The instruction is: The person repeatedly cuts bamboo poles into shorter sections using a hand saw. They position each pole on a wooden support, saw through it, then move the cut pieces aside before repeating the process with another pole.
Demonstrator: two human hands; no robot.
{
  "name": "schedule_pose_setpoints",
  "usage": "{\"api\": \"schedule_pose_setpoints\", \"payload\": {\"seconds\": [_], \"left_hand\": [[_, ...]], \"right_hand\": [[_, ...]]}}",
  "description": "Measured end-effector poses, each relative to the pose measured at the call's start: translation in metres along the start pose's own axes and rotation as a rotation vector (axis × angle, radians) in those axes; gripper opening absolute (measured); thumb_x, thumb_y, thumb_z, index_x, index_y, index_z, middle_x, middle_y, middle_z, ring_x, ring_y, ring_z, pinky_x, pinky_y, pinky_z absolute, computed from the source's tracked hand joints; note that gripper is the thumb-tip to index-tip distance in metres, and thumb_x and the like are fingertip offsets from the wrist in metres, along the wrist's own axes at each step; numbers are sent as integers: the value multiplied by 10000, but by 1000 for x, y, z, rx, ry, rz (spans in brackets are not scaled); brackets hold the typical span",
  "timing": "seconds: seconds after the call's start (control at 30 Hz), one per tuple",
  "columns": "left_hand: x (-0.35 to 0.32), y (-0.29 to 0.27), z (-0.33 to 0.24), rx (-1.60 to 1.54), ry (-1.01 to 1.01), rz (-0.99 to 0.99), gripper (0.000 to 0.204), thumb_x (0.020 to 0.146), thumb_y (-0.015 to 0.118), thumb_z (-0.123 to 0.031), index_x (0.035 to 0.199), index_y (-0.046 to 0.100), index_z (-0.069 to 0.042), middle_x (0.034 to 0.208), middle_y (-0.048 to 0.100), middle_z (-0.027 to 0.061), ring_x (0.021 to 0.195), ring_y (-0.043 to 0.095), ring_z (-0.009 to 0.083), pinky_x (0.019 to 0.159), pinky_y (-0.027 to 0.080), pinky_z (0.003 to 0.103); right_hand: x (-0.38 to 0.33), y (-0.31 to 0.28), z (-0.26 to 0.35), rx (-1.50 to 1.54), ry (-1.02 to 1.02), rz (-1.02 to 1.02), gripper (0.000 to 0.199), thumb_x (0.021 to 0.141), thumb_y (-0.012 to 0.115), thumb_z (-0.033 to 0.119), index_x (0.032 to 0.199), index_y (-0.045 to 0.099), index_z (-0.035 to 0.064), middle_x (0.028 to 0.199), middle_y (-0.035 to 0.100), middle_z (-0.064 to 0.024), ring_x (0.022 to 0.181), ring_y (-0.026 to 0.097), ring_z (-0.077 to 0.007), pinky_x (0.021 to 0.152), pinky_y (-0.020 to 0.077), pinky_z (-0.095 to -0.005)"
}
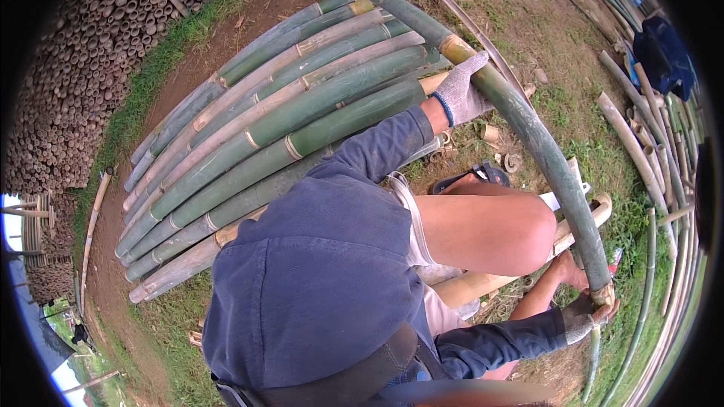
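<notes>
Bamboo pole (520,117) — long, green, judged stiff and heavy — lay across the raised knee (498,230). Gloved left hand (461,90) clasped mid-length; right hand (584,315) closed around its cut end — sound holds.

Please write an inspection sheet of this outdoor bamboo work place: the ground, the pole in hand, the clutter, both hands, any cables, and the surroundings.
Surface: bare soil and grass.
Job's things: long green bamboo pole, held across the raised knee.
Clutter: small bamboo offcuts on the ground; a sandal.
Grippers: left hand, grey glove, grips the pole high; right hand, gloved, grips its lower end.
Cables: nothing seen.
Surroundings: row of green poles; stacked dry bamboo; loose poles.
</notes>
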State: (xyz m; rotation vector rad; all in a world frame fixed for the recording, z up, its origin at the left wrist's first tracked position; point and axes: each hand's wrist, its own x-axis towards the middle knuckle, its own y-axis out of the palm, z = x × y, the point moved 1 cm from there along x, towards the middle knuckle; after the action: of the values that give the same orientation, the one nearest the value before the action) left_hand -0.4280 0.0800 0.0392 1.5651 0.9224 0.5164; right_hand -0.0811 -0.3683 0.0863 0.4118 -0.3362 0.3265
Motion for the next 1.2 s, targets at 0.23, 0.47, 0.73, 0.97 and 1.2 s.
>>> {"api": "schedule_pose_setpoints", "payload": {"seconds": [0.23, 0.47, 0.73, 0.97, 1.2], "left_hand": [[-96, 3, -76, 151, 174, 22, 426, 1038, 819, -334, 1307, 601, -85, 1290, 681, 140, 1211, 726, 320, 1086, 639, 570], [-222, -40, -189, 101, 526, -248, 500, 1038, 821, -324, 1414, 575, -105, 1330, 681, 127, 1241, 710, 321, 1127, 612, 549], [-321, -87, -262, -2, 853, -504, 371, 1020, 843, -274, 1328, 660, -175, 1299, 701, 73, 1206, 702, 294, 1064, 620, 551], [-311, -125, -352, -114, 984, -502, 444, 1030, 835, -266, 1384, 626, -100, 1400, 674, 138, 1318, 659, 386, 1183, 530, 657], [-246, -213, -478, -223, 942, -617, 558, 1052, 805, -344, 1473, 588, -49, 1530, 620, 196, 1439, 579, 441, 1277, 414, 678]], "right_hand": [[41, 51, -41, 83, 168, 111, 746, 1037, 769, 467, 1619, 501, 84, 1522, 575, -174, 1324, 595, -306, 1013, 521, -428], [43, 263, -95, -50, 428, 614, 714, 1092, 697, 546, 1666, 473, 186, 1449, 640, -77, 1182, 651, -228, 885, 551, -348], [-29, 509, -102, -240, 575, 1161, 634, 1124, 617, 600, 1636, 484, 250, 1450, 672, -45, 1101, 775, -262, 885, 551, -379], [-65, 498, -92, -122, 561, 1205, 757, 1129, 653, 493, 1768, 340, 234, 1763, 380, -156, 1379, 670, -293, 1050, 534, -395], [-26, 318, -113, -89, 825, 923, 711, 1135, 666, 416, 1731, 384, 152, 1688, 444, -156, 1345, 671, -277, 1032, 563, -362]]}}
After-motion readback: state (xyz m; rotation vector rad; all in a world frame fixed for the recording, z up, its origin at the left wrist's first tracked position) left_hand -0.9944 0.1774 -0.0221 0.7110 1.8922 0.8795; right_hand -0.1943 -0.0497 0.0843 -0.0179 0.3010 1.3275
